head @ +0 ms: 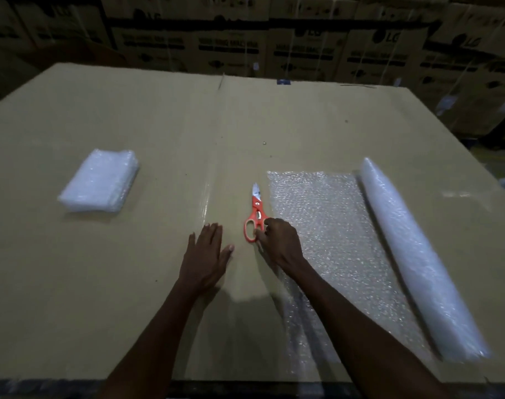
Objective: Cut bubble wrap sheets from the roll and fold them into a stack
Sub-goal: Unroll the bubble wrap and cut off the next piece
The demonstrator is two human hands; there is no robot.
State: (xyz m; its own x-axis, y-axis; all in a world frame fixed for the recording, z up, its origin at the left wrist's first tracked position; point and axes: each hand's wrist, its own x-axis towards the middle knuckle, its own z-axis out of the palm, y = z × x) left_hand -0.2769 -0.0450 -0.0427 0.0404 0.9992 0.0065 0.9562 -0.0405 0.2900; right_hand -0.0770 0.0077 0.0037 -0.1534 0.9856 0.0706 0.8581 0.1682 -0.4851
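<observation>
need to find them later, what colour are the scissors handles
Orange, on the scissors; seen in the head view.

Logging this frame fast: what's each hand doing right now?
Left hand: open, flat on the cardboard, holding nothing.
Right hand: fingers curled at the scissors handle; firm grip cannot be told.

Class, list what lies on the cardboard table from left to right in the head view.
Folded stack → left hand → scissors → right hand → unrolled bubble wrap sheet → bubble wrap roll.
</observation>
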